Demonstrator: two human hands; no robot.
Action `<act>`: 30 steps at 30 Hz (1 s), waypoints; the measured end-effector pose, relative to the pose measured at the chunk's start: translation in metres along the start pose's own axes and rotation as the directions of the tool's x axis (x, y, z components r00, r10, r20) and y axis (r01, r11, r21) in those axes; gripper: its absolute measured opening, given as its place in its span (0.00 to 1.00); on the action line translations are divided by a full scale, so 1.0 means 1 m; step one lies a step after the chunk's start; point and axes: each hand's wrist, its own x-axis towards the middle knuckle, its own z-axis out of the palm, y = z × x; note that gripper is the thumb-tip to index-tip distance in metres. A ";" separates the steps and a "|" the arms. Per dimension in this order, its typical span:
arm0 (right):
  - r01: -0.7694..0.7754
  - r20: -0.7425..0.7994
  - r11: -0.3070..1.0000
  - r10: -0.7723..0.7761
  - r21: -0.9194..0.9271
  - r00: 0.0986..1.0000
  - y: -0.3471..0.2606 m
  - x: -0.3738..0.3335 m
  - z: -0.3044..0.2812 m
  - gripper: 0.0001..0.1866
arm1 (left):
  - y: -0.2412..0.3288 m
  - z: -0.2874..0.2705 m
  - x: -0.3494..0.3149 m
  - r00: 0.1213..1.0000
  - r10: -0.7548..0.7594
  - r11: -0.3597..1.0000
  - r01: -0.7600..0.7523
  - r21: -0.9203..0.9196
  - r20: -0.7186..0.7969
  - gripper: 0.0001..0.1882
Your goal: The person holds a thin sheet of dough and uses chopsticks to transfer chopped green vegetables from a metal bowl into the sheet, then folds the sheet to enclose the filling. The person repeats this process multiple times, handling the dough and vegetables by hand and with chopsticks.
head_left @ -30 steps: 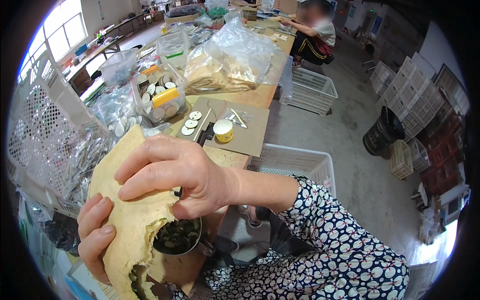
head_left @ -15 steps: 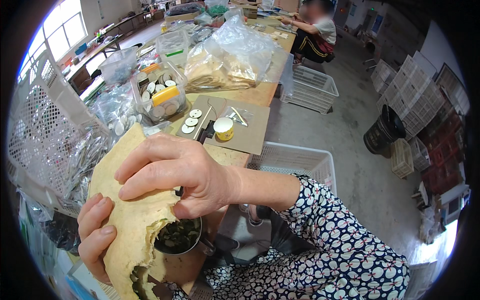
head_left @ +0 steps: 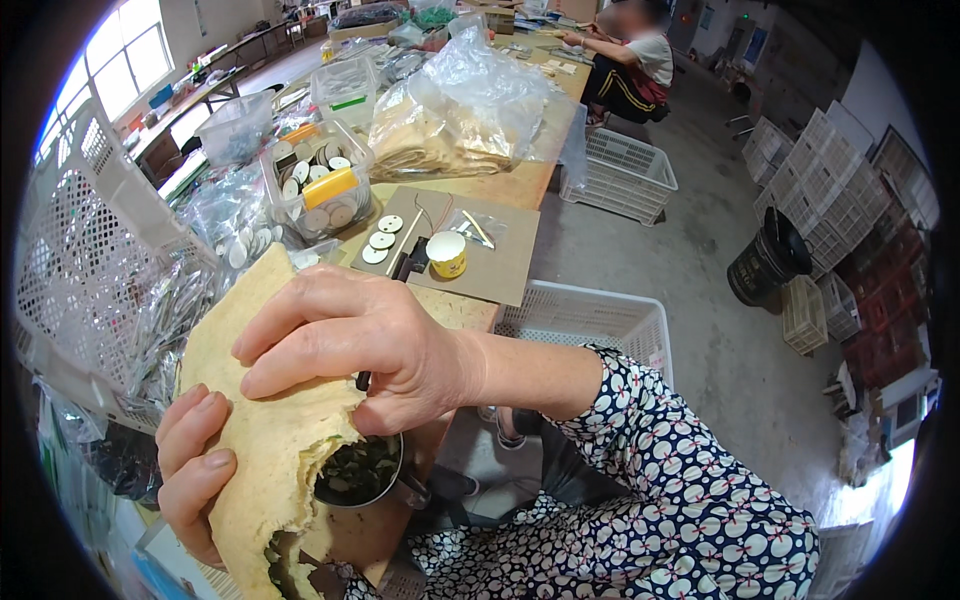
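This looks like a small workshop, judging by the long worktable [head_left: 470, 312] crowded with white discs [head_left: 381, 240] and plastic bags [head_left: 475, 95], stacked perforated crates [head_left: 835, 180], grey floor [head_left: 680, 290] and another person [head_left: 650, 75] beside the table.

Long worktable [head_left: 520, 186] extends toward far end of room. Left of worktable: white wall [head_left: 228, 28], multi-pane window [head_left: 130, 52], bright daylight, side table [head_left: 212, 84]. Right of worktable: grey floor [head_left: 690, 275], stained.
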 end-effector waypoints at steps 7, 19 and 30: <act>-0.037 0.008 0.999 0.037 -0.012 0.999 -0.003 -0.001 0.000 0.25 | 0.007 0.009 0.002 0.999 -0.006 0.999 0.008 0.041 -0.043 0.14; -0.017 0.006 1.000 0.017 -0.005 1.000 -0.005 -0.002 0.000 0.27 | 0.011 0.009 -0.001 0.998 -0.020 1.000 0.020 -0.003 -0.061 0.14; -0.042 0.000 0.999 0.042 0.010 0.999 -0.001 -0.015 -0.001 0.20 | -0.007 0.016 -0.005 0.997 0.032 0.999 -0.034 -0.023 -0.073 0.17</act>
